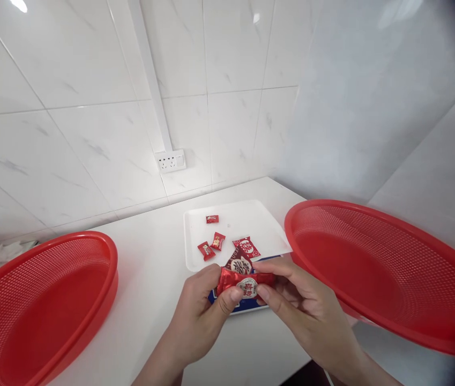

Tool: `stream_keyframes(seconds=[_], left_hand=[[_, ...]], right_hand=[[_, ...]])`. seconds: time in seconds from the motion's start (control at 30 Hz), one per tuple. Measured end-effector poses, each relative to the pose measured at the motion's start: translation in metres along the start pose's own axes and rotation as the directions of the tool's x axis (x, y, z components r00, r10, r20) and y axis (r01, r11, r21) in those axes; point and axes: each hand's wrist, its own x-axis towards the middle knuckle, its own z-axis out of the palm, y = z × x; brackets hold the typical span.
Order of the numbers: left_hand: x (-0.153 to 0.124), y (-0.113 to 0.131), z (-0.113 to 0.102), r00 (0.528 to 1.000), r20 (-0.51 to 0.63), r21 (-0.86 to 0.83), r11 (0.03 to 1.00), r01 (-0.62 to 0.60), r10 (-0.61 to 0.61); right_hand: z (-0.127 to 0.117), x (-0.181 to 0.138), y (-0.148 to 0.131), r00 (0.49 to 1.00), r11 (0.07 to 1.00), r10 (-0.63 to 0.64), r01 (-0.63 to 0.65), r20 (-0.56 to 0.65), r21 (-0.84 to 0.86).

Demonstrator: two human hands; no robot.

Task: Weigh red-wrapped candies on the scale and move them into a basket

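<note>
A shiny red candy packet [247, 286] with a round white label is held level between my hands. My left hand [205, 311] pinches its left end with thumb and forefinger. My right hand [305, 300] grips the right end, thumb at the label's edge. Just behind it is a dark brown packet [238, 261] with pale print; I cannot tell whether my fingers hold it too. Beneath the hands lies a flat blue item [245, 306] with a pale edge, mostly hidden. Beyond, a patterned red packet [247, 246] and several small red wrapped candies [218, 241] rest on a white tray [193, 214].
Large red perforated baskets stand on either side, a left basket [109, 249] and a right basket [297, 214]. The white table [147, 252] meets a tiled wall [90, 145] carrying a power socket [171, 161]. Some crumpled white material [12, 251] lies at far left.
</note>
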Motion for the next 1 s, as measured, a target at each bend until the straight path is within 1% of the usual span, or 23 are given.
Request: stream_keyframes(seconds=[0.07, 0.17, 0.23, 0.3, 0.43, 0.5, 0.6, 0.67, 0.77, 0.87, 1.0], left_hand=[[0.0, 0.0, 0.001, 1.0, 0.004, -0.037, 0.999, 0.017, -0.016], [-0.001, 0.001, 0.002, 1.0, -0.017, -0.078, 0.997, -0.01, 0.009], [-0.001, 0.002, 0.003, 0.999, 0.005, -0.095, 0.995, -0.032, 0.033], [-0.001, 0.003, 0.003, 0.999, 0.024, -0.113, 0.993, -0.039, 0.042], [-0.001, 0.002, 0.003, 1.0, -0.002, -0.147, 0.989, -0.016, 0.016], [-0.001, 0.002, 0.003, 0.999, -0.031, -0.086, 0.996, -0.023, 0.02], [-0.002, 0.002, 0.004, 0.991, -0.095, 0.064, 0.994, -0.085, 0.091], [-0.002, 0.003, 0.004, 0.986, -0.091, 0.114, 0.985, -0.132, 0.143], [-0.003, 0.004, 0.005, 0.982, -0.099, 0.134, 0.98, -0.144, 0.158], [-0.004, 0.005, 0.007, 0.979, -0.147, 0.157, 0.98, -0.119, 0.142], [-0.005, 0.004, 0.012, 0.969, -0.189, 0.176, 0.977, -0.123, 0.157]], right_hand=[[0.001, 0.0, 0.002, 0.998, 0.999, 0.049, -0.05, 0.027, 0.02], [0.001, 0.001, 0.004, 0.985, 0.994, 0.112, -0.113, 0.135, 0.005], [0.001, 0.003, 0.004, 0.977, 0.993, 0.115, -0.107, 0.178, -0.051], [0.001, 0.003, 0.003, 0.977, 0.99, 0.108, -0.088, 0.187, -0.111], [0.003, 0.002, 0.001, 0.963, 0.979, 0.134, -0.091, 0.234, -0.184], [0.003, 0.001, 0.001, 0.963, 0.973, 0.146, -0.098, 0.226, -0.21], [0.004, 0.001, 0.001, 0.969, 0.967, 0.136, -0.085, 0.204, -0.24], [0.004, 0.001, 0.001, 0.972, 0.97, 0.103, -0.052, 0.212, -0.236], [0.004, 0.002, 0.001, 0.982, 0.957, 0.015, 0.04, 0.187, -0.288], [0.006, 0.002, 0.002, 0.984, 0.907, -0.111, 0.157, 0.136, -0.391], [0.009, 0.002, 0.003, 0.962, 0.845, -0.252, 0.274, 0.11, -0.46]])
